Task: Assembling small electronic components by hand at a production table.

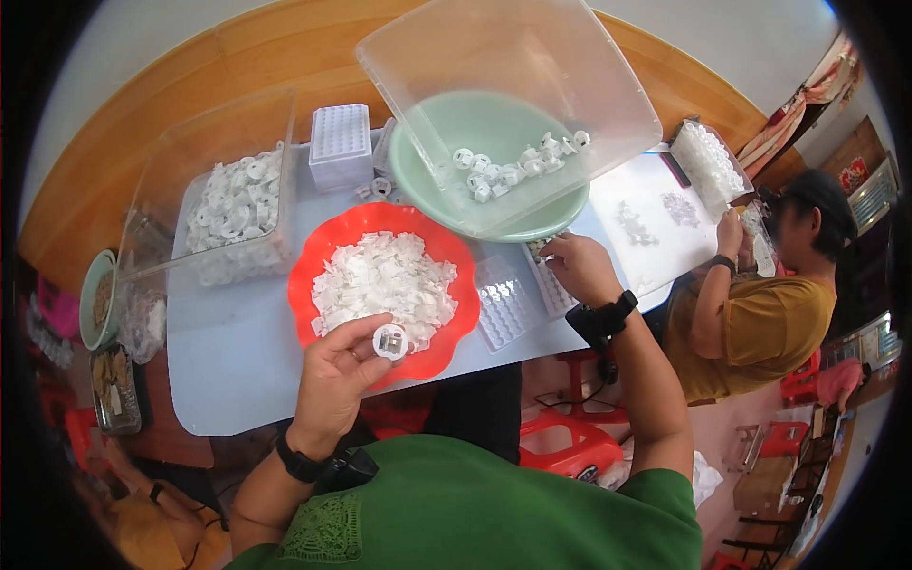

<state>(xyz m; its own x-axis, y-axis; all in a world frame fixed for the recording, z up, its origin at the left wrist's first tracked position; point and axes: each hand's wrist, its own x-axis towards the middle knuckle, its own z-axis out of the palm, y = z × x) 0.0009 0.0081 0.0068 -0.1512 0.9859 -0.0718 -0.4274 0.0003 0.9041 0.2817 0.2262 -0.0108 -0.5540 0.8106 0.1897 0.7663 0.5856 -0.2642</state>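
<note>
Between its thumb and fingers, my left hand holds a round white plastic part with metal pieces set in its face. It is over the near rim of a scalloped red bowl, which is heaped with flat white plastic pieces. My right hand reaches to the far end of a narrow tray of small parts. Its fingertips are pinched together there, and whatever they grip is hidden. Left of that tray lies a translucent tray with rows of pockets.
Behind the bowl, a clear plastic bin tilts over a pale green basin with white round parts. A clear box of white rings stands left, beside stacked white trays. At right, a person in a mustard shirt works at the table.
</note>
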